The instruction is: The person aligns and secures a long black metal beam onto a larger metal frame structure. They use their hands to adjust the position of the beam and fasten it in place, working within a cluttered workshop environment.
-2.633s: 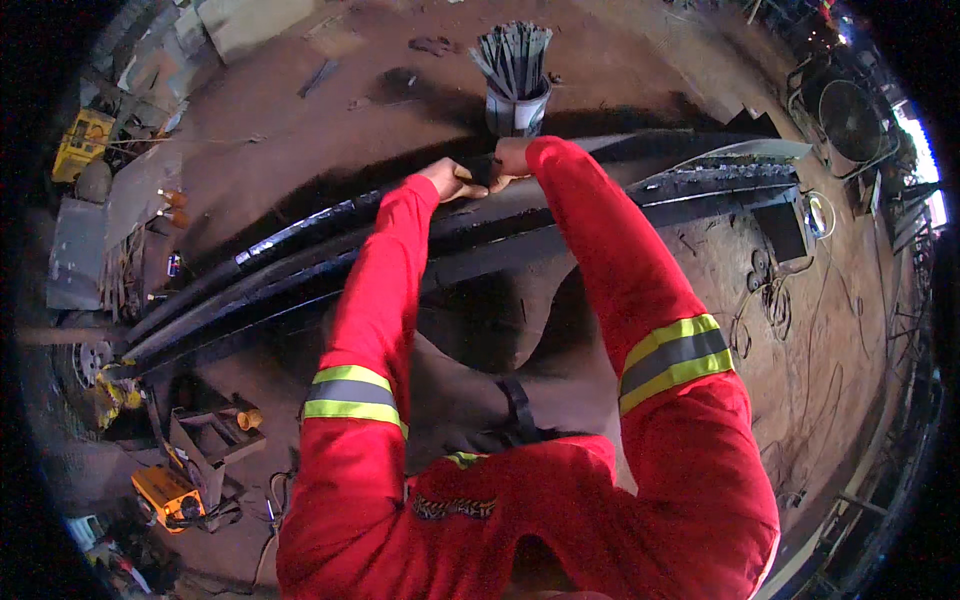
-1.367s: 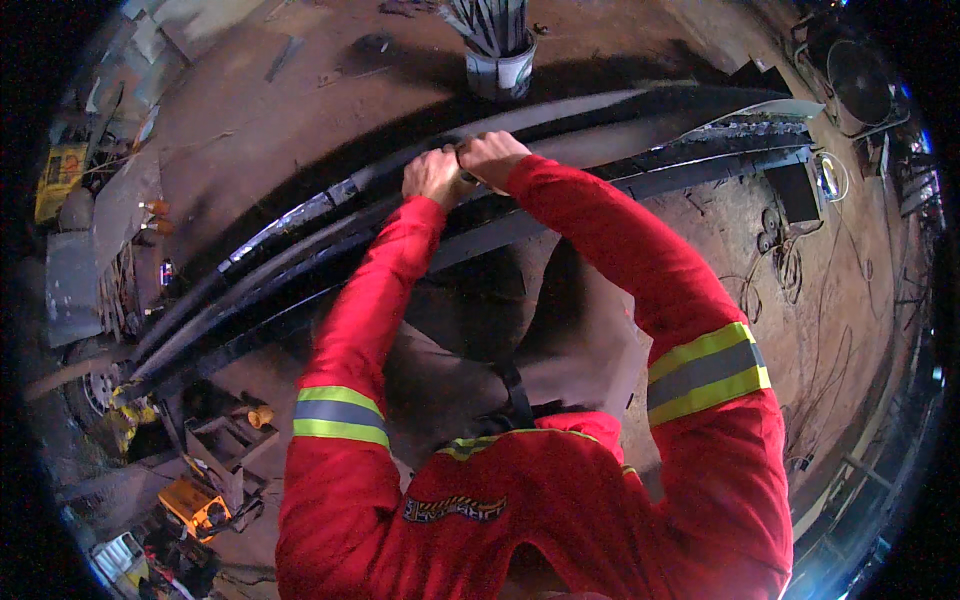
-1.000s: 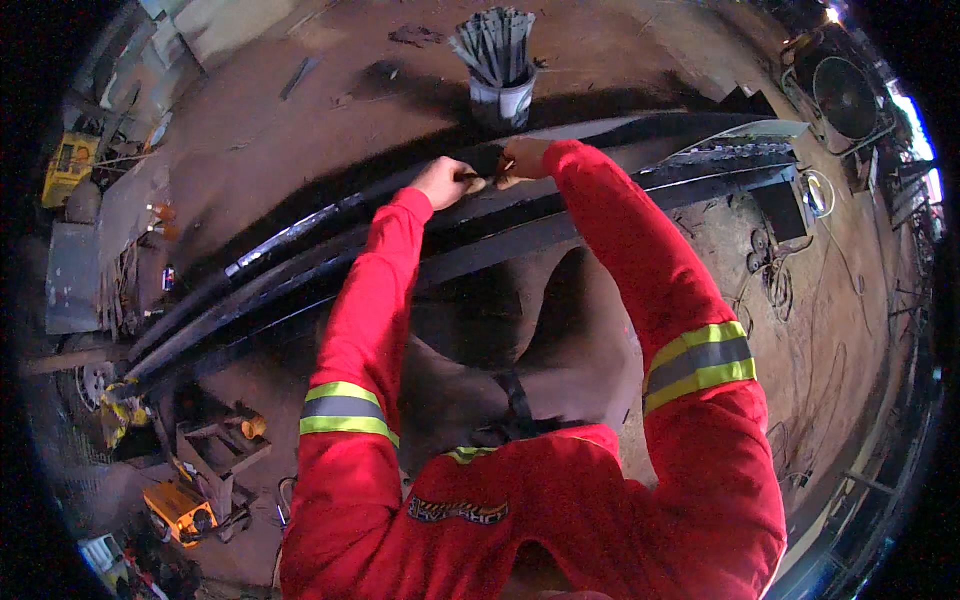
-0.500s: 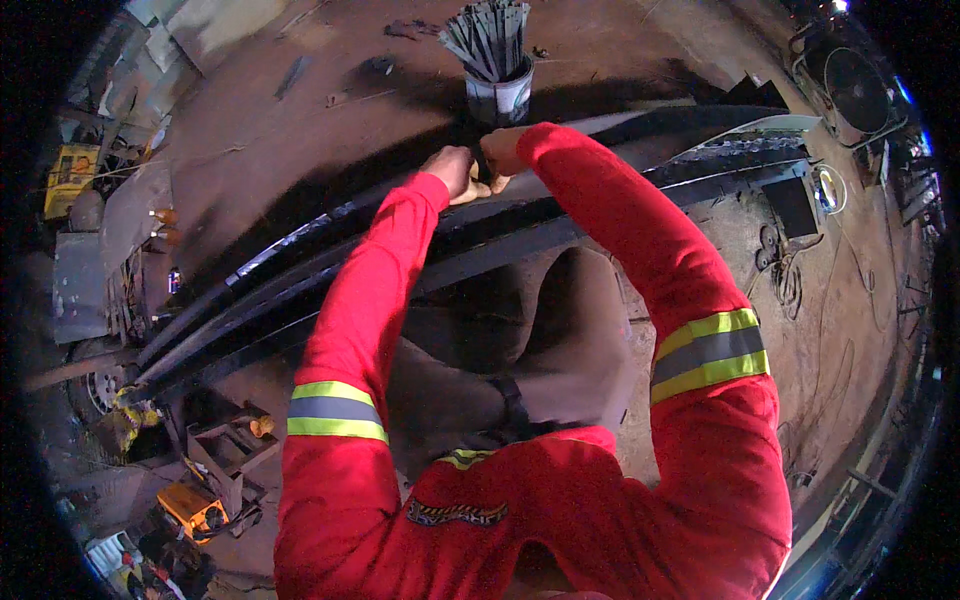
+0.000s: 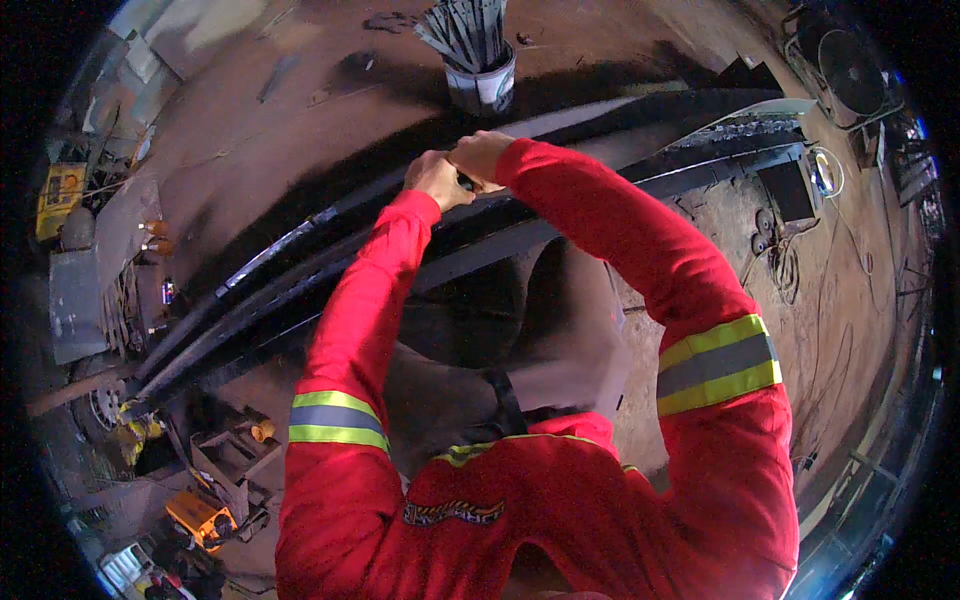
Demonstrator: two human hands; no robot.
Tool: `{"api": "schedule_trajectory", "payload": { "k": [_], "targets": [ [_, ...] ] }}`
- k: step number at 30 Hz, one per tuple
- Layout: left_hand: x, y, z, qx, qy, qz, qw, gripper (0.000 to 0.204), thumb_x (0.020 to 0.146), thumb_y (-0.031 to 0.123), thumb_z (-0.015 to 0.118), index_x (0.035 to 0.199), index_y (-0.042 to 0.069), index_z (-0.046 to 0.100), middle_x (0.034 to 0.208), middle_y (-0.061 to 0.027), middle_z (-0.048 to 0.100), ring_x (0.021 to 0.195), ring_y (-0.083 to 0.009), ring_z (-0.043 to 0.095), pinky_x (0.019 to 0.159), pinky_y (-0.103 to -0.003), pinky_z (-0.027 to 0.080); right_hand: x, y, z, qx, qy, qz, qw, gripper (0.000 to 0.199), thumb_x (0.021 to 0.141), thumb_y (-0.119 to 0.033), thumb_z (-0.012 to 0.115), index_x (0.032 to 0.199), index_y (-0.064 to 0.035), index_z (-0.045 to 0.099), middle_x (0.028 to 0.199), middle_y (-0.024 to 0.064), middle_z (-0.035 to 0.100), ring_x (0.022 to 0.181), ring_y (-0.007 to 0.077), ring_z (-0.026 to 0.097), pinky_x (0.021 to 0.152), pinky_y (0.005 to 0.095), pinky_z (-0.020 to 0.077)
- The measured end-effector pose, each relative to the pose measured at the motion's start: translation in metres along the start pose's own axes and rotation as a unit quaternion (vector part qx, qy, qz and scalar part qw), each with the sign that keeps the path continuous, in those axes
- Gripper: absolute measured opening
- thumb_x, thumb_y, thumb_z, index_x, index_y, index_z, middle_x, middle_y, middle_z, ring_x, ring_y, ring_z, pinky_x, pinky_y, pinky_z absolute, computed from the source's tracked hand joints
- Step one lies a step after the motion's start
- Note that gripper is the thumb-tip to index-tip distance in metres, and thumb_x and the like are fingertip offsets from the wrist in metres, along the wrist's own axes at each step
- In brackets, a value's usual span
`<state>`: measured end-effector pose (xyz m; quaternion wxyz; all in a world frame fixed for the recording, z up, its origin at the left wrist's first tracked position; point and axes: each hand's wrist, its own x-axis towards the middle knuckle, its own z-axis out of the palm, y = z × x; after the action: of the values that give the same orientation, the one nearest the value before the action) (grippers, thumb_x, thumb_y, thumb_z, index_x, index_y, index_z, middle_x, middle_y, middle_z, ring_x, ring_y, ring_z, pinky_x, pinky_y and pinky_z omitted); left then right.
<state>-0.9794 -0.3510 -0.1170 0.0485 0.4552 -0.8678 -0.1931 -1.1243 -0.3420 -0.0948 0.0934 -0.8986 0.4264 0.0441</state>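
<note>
My left hand [image 5: 436,180] and my right hand [image 5: 481,159] meet above long dark curved metal beams [image 5: 490,225]. Fingers on both hands are curled closed, thumbs and fingertips close together. A small dark spot shows between them, but what they hold, if anything, I cannot make out. The beams run side by side from the lower left to the upper right, in front of my bent legs. Just beyond my hands stands a pale bucket [image 5: 482,92] full of flat grey metal strips [image 5: 468,35].
Around the left side lie a yellow case [image 5: 62,198], a grey metal sheet [image 5: 78,305], a wheel [image 5: 106,402], an open metal box [image 5: 232,455] and an orange power tool or machine [image 5: 198,517]. Coiled cable [image 5: 786,270] rests on the floor at right, near a dark square plate [image 5: 788,190].
My hands have shifted slightly left and come closer together, the right one now pressed against the left. The whole view has moved a little, with the bucket now further left and higher.
</note>
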Motion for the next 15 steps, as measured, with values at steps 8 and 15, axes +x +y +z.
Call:
{"api": "schedule_trajectory", "payload": {
  "k": [8,15],
  "targets": [
    [-0.014,0.010,-0.002,-0.041,-0.018,-0.051,0.998,0.046,0.056,0.023,0.084,0.094,0.005,0.067,0.098,-0.0172,0.065,0.095,-0.0315,0.062,0.084,-0.039,0.049,-0.008,-0.011,0.017,-0.025,0.020,0.061,0.998,0.035,0.079,-0.020,0.062,0.113,-0.0169,0.057,0.096,0.0130,0.063,0.090,0.0329,0.063,0.072,0.0406,0.0528],
    [-0.039,-0.047,-0.004,-0.137,0.006,0.065,0.988,0.043,0.066,0.026,0.080,0.100,0.004,0.065,0.096,-0.0163,0.066,0.092,-0.0292,0.063,0.082,-0.037,0.048,-0.008,-0.003,0.031,-0.062,0.055,0.027,0.996,0.013,0.076,-0.021,0.063,0.087,-0.0134,0.065,0.083,0.0128,0.064,0.084,0.0317,0.064,0.073,0.0418,0.0510]
  ]
}}
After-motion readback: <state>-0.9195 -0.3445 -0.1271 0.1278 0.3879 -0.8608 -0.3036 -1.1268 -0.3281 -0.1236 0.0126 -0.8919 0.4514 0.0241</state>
